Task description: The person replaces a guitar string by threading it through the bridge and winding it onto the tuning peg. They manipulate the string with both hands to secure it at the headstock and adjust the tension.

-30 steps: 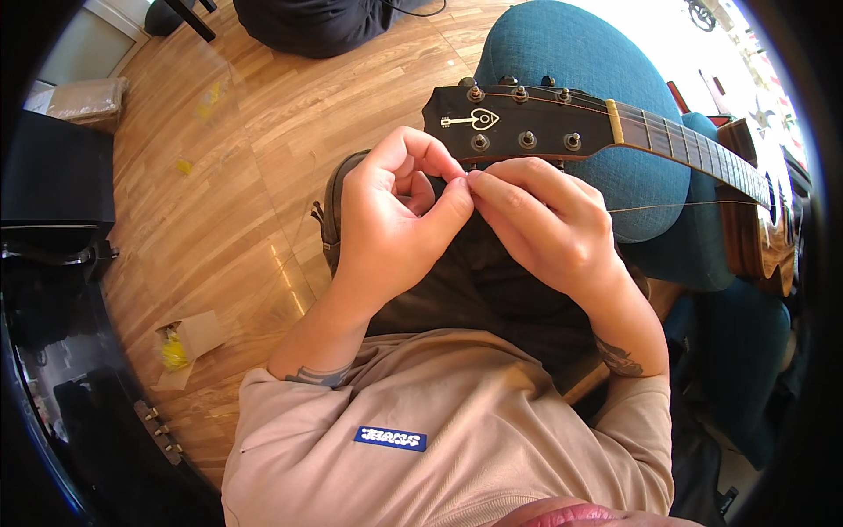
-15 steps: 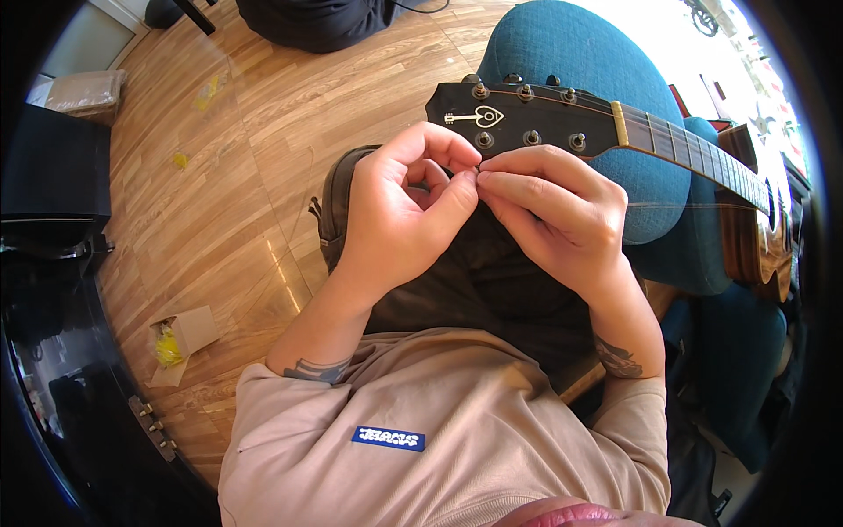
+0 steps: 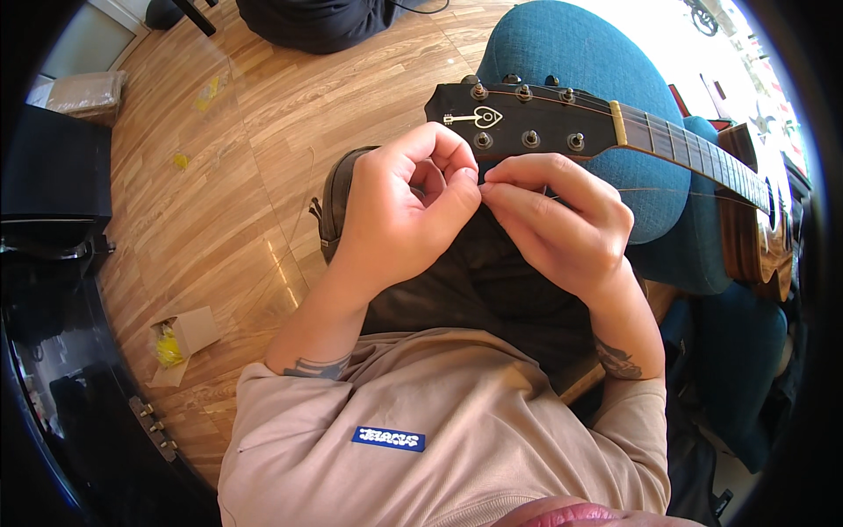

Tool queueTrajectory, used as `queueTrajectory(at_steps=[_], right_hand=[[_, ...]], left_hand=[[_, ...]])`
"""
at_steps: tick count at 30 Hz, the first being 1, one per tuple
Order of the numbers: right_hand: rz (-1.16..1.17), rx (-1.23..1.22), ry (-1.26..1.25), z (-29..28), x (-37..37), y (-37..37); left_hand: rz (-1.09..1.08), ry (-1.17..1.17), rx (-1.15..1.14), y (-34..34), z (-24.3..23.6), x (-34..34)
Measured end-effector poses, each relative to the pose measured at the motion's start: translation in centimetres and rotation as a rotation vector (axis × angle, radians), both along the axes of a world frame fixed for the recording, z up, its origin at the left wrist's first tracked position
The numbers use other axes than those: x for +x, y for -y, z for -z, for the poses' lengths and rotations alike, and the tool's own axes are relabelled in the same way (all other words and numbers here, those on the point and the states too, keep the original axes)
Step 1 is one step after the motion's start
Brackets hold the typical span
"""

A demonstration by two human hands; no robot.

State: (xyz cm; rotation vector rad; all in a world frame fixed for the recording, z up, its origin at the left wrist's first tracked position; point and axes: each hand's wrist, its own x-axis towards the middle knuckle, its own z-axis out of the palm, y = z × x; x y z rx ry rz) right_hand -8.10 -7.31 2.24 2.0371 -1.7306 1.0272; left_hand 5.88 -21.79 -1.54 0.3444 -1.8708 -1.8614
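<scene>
An acoustic guitar lies tilted across a blue chair, with its black headstock above my hands and its wooden body at the right. My left hand is curled, thumb and forefinger pinched on a thin guitar string just below the headstock. My right hand pinches at the same spot, its fingertips close against the left thumb. A loose string runs from behind my right hand toward the guitar body. What exactly lies between my fingertips is too small to make out.
The blue chair is under the guitar, and a dark bag is behind my wrists. On the wooden floor lie an open cardboard box and a wrapped parcel. Glossy black furniture stands left; a dark seat is at top.
Both hands have shifted slightly rightward since a second ago. My right fingers have bent and moved a little in the last half second, still at the left thumb.
</scene>
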Motion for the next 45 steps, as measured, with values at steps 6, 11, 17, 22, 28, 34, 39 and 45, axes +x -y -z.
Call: queueTrajectory(at_steps=[6, 11, 17, 22, 28, 34, 39, 45], right_hand=[[-0.072, -0.111, -0.196, 1.8, -0.5, 0.6], [-0.087, -0.09, -0.256, 1.4, 0.0, 0.5], [-0.003, -0.084, 0.02, 1.3, -0.7, 0.5], [0.116, 0.03, 0.158, 0.3, 0.7, 0.7], [0.173, 0.081, 0.13, -0.2, 0.3, 0.1], [0.253, 0.069, 0.063, -0.2, 1.0, -0.7], [0.216, 0.056, 0.197, -0.5, 0.6, -0.2], [0.167, 0.172, 0.455, -0.4, 0.1, 0.2]], left_hand=[[-0.145, -0.025, 0.28, -1.2, 0.4, -0.8], [-0.207, 0.038, 0.169, -1.6, 0.4, -0.5], [-0.062, 0.02, 0.165, -1.2, 0.1, -0.8], [-0.123, 0.027, -0.009, -0.8, 0.9, -0.5], [-0.312, -0.025, -0.158, -2.4, 0.6, -2.1], [-0.25, -0.135, -0.231, -2.0, 1.8, -1.2], [-0.314, -0.193, -0.265, -0.5, 1.9, -1.8], [-0.102, -0.153, -0.193, -0.2, 0.9, -0.9]])
